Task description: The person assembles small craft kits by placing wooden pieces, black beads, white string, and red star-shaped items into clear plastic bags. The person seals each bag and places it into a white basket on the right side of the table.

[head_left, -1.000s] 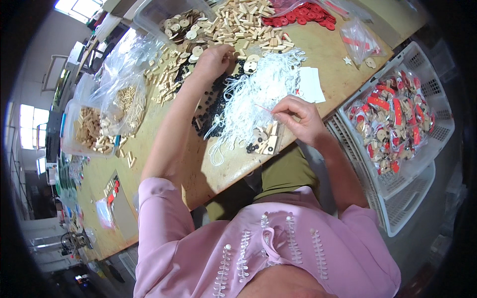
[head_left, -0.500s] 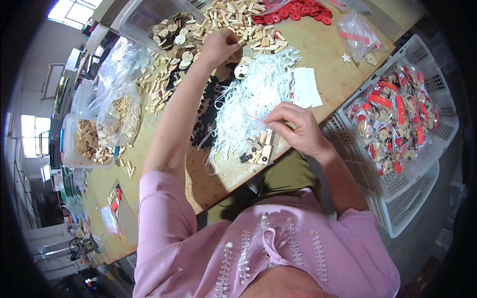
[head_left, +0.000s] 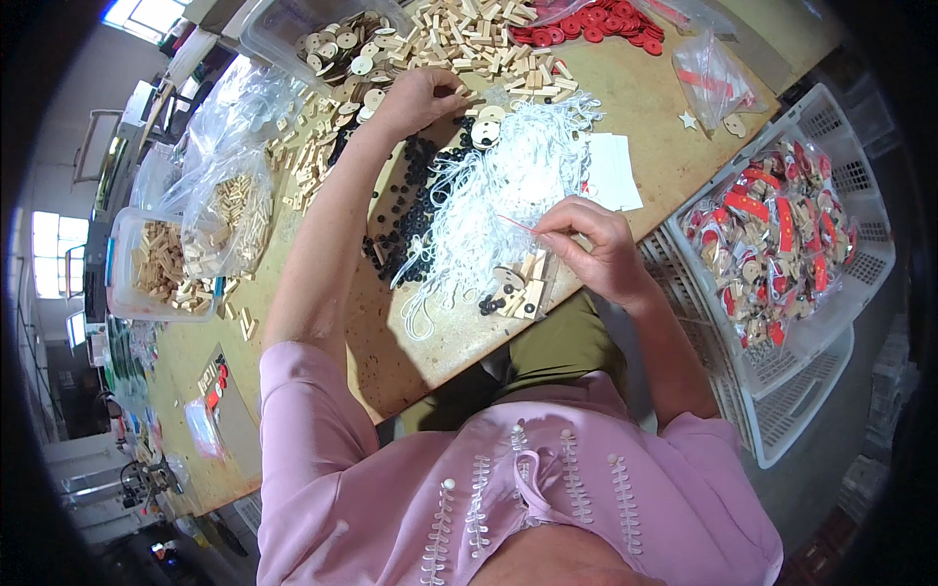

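At the far middle of the table, my left hand (head_left: 426,102) reaches over small wooden blocks (head_left: 479,44) and black beads (head_left: 415,186). Its fingers are pinched together; what sits between them is too small to make out. My right hand (head_left: 594,250) pinches the top of a clear plastic bag (head_left: 549,273) whose thin red edge sticks out to the left. Wooden sticks (head_left: 532,285), discs and a few black beads show at that bag, close to the table's near edge. Between my hands lies a tangled heap of white string (head_left: 508,186).
Wooden discs (head_left: 342,44) spill from a clear bin at the back, with red discs (head_left: 596,21) to their right. A tub of wooden blocks (head_left: 161,264) stands left. To the right, a white basket (head_left: 874,186) holds filled bags. White paper (head_left: 614,171) lies beside the string.
My left hand has drawn slightly nearer and to the left, still over the blocks and beads. My right hand keeps its pinch on the bag. The whole view has shifted a little.
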A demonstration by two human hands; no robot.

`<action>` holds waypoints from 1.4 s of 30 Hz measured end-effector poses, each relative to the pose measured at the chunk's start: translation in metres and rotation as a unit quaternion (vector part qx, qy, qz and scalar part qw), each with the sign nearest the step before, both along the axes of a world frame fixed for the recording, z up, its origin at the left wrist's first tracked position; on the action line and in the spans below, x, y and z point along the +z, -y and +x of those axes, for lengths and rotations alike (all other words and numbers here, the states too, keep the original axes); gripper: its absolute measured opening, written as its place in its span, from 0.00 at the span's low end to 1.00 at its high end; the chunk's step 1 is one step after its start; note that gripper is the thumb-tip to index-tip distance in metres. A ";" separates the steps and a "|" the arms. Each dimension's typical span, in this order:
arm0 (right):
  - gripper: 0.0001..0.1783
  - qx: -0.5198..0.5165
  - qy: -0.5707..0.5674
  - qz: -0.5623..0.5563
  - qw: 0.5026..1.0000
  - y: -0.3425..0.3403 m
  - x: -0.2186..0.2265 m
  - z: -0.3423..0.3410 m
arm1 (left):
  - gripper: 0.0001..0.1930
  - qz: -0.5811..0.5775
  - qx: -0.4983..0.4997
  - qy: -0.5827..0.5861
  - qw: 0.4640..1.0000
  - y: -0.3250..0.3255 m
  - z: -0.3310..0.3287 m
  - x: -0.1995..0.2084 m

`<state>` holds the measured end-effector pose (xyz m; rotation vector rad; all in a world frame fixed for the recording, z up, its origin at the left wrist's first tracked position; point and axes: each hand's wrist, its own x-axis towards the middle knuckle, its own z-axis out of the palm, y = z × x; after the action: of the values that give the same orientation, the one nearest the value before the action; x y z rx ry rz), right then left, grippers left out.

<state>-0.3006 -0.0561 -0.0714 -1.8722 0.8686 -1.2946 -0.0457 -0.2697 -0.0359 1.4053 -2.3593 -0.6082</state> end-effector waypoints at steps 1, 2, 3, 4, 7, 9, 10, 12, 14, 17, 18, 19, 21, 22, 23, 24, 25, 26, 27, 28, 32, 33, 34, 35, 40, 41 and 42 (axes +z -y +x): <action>0.05 -0.001 -0.003 -0.001 1.000 0.000 0.000 0.000 | 0.08 0.005 -0.015 -0.006 1.000 -0.001 0.001 0.000; 0.05 -0.003 -0.006 -0.002 1.000 0.000 0.000 0.000 | 0.08 0.010 -0.030 -0.013 0.999 -0.002 0.003 0.001; 0.05 -0.004 -0.008 -0.003 1.000 0.000 0.000 0.000 | 0.08 0.015 -0.045 -0.020 0.999 -0.003 0.003 0.001; 0.05 -0.006 -0.011 -0.004 1.000 -0.001 0.000 -0.001 | 0.09 -0.013 -0.053 0.022 0.998 -0.003 0.002 0.001; 0.05 -0.001 -0.004 0.003 1.000 -0.001 -0.001 0.000 | 0.13 -0.105 -0.085 0.098 0.986 -0.009 -0.005 0.006; 0.05 0.002 -0.003 0.005 1.000 -0.002 0.002 0.000 | 0.14 -0.142 -0.096 0.089 0.981 -0.007 -0.003 -0.001; 0.05 0.003 -0.006 0.005 1.000 -0.003 0.003 0.001 | 0.14 -0.161 -0.102 0.084 0.978 -0.007 -0.002 -0.004; 0.04 0.005 -0.006 0.025 1.000 -0.002 0.002 0.002 | 0.13 -0.116 -0.064 0.102 0.986 -0.009 -0.001 -0.004; 0.04 0.008 0.000 0.056 0.998 -0.004 0.002 0.003 | 0.12 -0.042 -0.017 0.038 0.998 -0.019 0.002 0.001; 0.03 0.015 0.013 0.067 0.998 -0.006 0.001 0.002 | 0.11 0.089 0.031 -0.133 0.987 -0.042 0.015 0.016; 0.04 0.019 0.009 0.068 0.997 -0.006 0.002 0.001 | 0.12 0.110 -0.004 -0.208 0.972 -0.049 0.016 0.018; 0.04 0.023 0.004 0.070 0.997 -0.005 0.005 0.000 | 0.11 0.112 -0.018 -0.230 0.967 -0.059 0.016 0.020; 0.04 0.034 -0.001 0.080 0.996 -0.010 0.010 0.000 | 0.10 0.121 -0.037 -0.252 0.959 -0.102 0.006 0.049; 0.04 0.031 -0.025 0.043 0.998 -0.014 0.019 0.003 | 0.09 0.129 -0.042 -0.254 0.958 -0.120 0.005 0.058; 0.04 0.034 -0.048 0.008 0.998 -0.018 0.034 0.008 | 0.09 0.153 -0.072 -0.307 0.936 -0.139 0.008 0.065; 0.04 0.035 -0.072 -0.029 0.996 -0.023 0.048 0.012 | 0.09 0.167 -0.067 -0.302 0.936 -0.155 0.009 0.072; 0.04 0.050 -0.084 -0.019 0.995 -0.028 0.061 0.016 | 0.08 0.182 -0.073 -0.292 0.936 -0.169 0.012 0.077; 0.04 0.053 -0.102 -0.034 0.993 -0.033 0.071 0.020 | 0.08 0.192 -0.077 -0.283 0.936 -0.183 0.016 0.084; 0.05 0.056 -0.120 -0.049 0.990 -0.036 0.078 0.024 | 0.08 0.163 -0.081 -0.283 0.942 -0.197 0.017 0.087; 0.05 0.059 -0.137 -0.063 0.987 -0.038 0.084 0.027 | 0.08 0.142 -0.081 -0.291 0.943 -0.211 0.016 0.091; 0.06 0.078 -0.176 -0.085 0.978 -0.051 0.100 0.039 | 0.09 0.032 -0.046 -0.174 0.983 -0.245 0.015 0.109; 0.06 0.083 -0.177 -0.086 0.977 -0.053 0.101 0.042 | 0.10 0.017 -0.034 -0.162 0.986 -0.252 0.017 0.110; 0.06 0.088 -0.179 -0.087 0.976 -0.053 0.102 0.044 | 0.10 0.033 -0.036 -0.207 0.977 -0.255 0.021 0.107; 0.06 0.093 -0.179 -0.087 0.976 -0.054 0.101 0.047 | 0.11 0.049 -0.037 -0.251 0.966 -0.257 0.026 0.102; 0.04 0.127 -0.175 -0.088 0.973 -0.052 0.102 0.055 | 0.08 0.057 -0.066 -0.402 0.911 -0.260 0.051 0.085; 0.04 0.129 -0.175 -0.090 0.972 -0.051 0.103 0.056 | 0.07 -0.019 -0.087 -0.340 0.936 -0.262 0.053 0.084; 0.04 0.130 -0.175 -0.092 0.972 -0.050 0.103 0.056 | 0.07 -0.096 -0.106 -0.274 0.951 -0.263 0.056 0.082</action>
<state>-0.2444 -0.0064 0.0315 -2.3205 0.6604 -0.9244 0.0098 -0.0067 0.0465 0.7736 -2.0542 -0.6958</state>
